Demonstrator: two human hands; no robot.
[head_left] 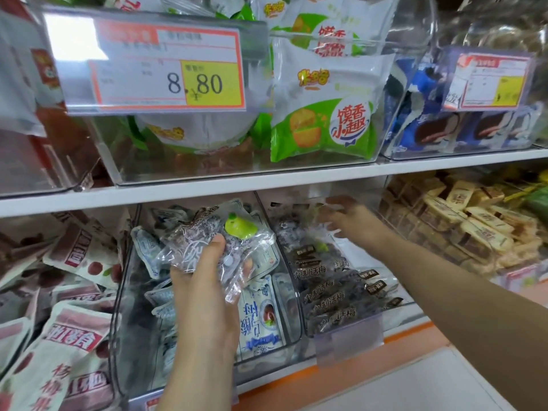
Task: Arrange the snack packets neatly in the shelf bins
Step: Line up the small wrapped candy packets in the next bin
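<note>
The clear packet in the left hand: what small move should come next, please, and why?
Probably carry the clear packet right into the dark-plum bin: the left hand grips it over unlike blue-white packets, and the right hand reaches among similar ones there.

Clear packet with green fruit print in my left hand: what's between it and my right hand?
Head view: the clear plastic bin wall and dark packets separate the clear packet from the right hand.

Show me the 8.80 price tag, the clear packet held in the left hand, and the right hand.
price tag (pixel 204 84): head view, on its yellow price field.
clear packet (pixel 188 236): head view, on the dark contents.
right hand (pixel 354 226): head view, on the middle of the hand.
</note>
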